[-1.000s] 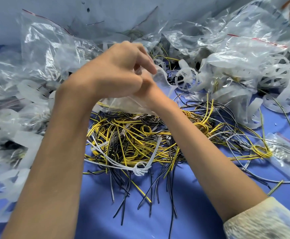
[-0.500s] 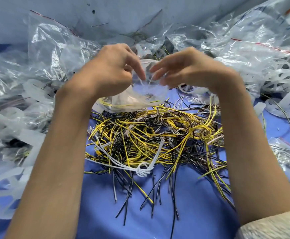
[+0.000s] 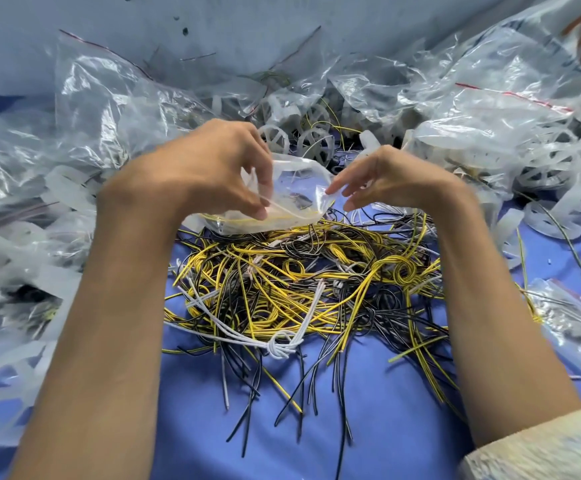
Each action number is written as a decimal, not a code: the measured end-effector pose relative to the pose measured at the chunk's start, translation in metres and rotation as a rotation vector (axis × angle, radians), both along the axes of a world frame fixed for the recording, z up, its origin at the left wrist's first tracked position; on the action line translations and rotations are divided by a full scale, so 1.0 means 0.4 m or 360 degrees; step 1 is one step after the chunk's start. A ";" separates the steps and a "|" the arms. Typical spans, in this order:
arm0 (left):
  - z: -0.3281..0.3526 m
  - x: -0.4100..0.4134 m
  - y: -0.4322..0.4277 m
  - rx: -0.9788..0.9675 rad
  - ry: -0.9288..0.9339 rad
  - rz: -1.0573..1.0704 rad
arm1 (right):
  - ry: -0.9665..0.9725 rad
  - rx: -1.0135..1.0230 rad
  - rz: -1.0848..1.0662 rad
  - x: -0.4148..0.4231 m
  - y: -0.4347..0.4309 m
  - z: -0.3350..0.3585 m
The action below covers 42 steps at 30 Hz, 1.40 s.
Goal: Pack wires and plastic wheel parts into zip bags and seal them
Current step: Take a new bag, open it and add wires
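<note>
A blue cloth [image 3: 368,417] covers the table, with a heap of wires [image 3: 299,285] in its middle. Just above the heap, the left hand [image 3: 206,171] pinches a small clear zip bag [image 3: 296,199] between thumb and curled fingers. The right hand [image 3: 396,178] is loosely spread, its forefinger tip touching the bag's right edge.

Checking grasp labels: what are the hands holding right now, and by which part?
The left hand pinches the small zip bag at its left edge; fingertips of the right hand meet its right edge, grip unclear.
</note>
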<state>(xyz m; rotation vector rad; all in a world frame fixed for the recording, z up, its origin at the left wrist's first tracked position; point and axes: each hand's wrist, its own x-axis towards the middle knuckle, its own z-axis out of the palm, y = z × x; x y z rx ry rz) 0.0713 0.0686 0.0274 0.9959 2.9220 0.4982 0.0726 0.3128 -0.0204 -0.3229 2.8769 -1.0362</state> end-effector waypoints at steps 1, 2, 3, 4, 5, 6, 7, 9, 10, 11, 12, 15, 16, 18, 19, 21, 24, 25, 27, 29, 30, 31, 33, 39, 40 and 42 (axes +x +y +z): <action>0.000 -0.001 -0.006 0.0021 0.0024 0.0020 | 0.0045 -0.0017 -0.0013 -0.004 -0.005 -0.005; 0.001 0.000 -0.010 0.0060 0.0035 0.0037 | 0.0083 -0.0054 -0.0028 -0.006 -0.009 -0.007; 0.002 0.001 -0.012 0.0104 0.0033 0.0050 | 0.0107 -0.0113 -0.0037 -0.008 -0.010 -0.009; 0.003 0.003 -0.013 0.0148 0.0025 0.0060 | 0.0117 -0.0182 -0.0038 -0.009 -0.010 -0.011; 0.002 0.002 -0.013 0.0201 0.0020 0.0062 | 0.0119 -0.0261 -0.0032 -0.009 -0.007 -0.012; 0.001 0.001 -0.014 0.0263 0.0018 0.0064 | 0.0122 -0.0361 -0.0024 -0.007 0.000 -0.013; -0.001 -0.002 -0.016 0.0336 0.0014 0.0063 | 0.0135 -0.0479 -0.0016 -0.003 0.010 -0.013; -0.004 -0.009 -0.020 0.0527 -0.0028 0.0057 | 0.0193 -0.0721 0.0016 0.006 0.035 -0.009; -0.004 -0.010 -0.023 0.0647 -0.0077 0.0043 | 0.0229 -0.0823 0.0054 0.011 0.050 -0.008; -0.004 -0.010 -0.024 0.0773 -0.0144 0.0015 | 0.0255 -0.0927 0.0093 0.014 0.063 -0.008; -0.006 -0.012 -0.024 0.0883 -0.0223 -0.0021 | 0.0267 -0.1040 0.0112 0.016 0.073 -0.007; -0.031 -0.018 -0.016 0.1037 -0.0391 -0.0018 | 0.0248 -0.1245 0.0073 0.012 0.088 -0.011; -0.041 -0.019 -0.014 0.1072 -0.0434 0.0022 | 0.0225 -0.1240 0.0045 0.009 0.090 -0.017; -0.054 -0.023 -0.011 0.1155 -0.0519 0.0101 | 0.0127 -0.1200 0.0000 0.005 0.093 -0.028; -0.056 -0.026 -0.013 0.1185 -0.0542 0.0134 | 0.0075 -0.1186 -0.0009 0.006 0.093 -0.032; -0.052 -0.031 -0.018 0.1226 -0.0556 0.0196 | 0.0028 -0.1160 -0.0006 0.008 0.094 -0.033; -0.046 -0.037 -0.027 0.1298 -0.0545 0.0280 | 0.0048 -0.1149 0.0023 0.011 0.095 -0.030; -0.046 -0.038 -0.029 0.1306 -0.0523 0.0301 | 0.0056 -0.1144 0.0022 0.012 0.095 -0.029; -0.047 -0.039 -0.034 0.1330 -0.0491 0.0323 | 0.0072 -0.1099 0.0015 0.015 0.098 -0.029; -0.044 -0.038 -0.037 0.1342 -0.0475 0.0324 | 0.0086 -0.1073 -0.0001 0.018 0.102 -0.030; -0.042 -0.036 -0.037 0.1343 -0.0467 0.0318 | 0.0099 -0.1069 -0.0015 0.019 0.104 -0.029; -0.040 -0.035 -0.036 0.1344 -0.0457 0.0307 | 0.0119 -0.1059 -0.0026 0.020 0.104 -0.028; -0.038 -0.032 -0.033 0.1332 -0.0429 0.0299 | 0.0170 -0.1020 -0.0058 0.023 0.102 -0.025; -0.028 -0.034 -0.033 0.1400 -0.0188 0.0366 | 0.0404 -0.0919 -0.0126 0.023 0.080 0.002; -0.025 -0.036 -0.033 0.1428 -0.0122 0.0395 | 0.0447 -0.0886 -0.0131 0.021 0.075 0.007; -0.018 -0.037 -0.030 0.1482 -0.0004 0.0437 | 0.0548 -0.0825 -0.0153 0.018 0.062 0.018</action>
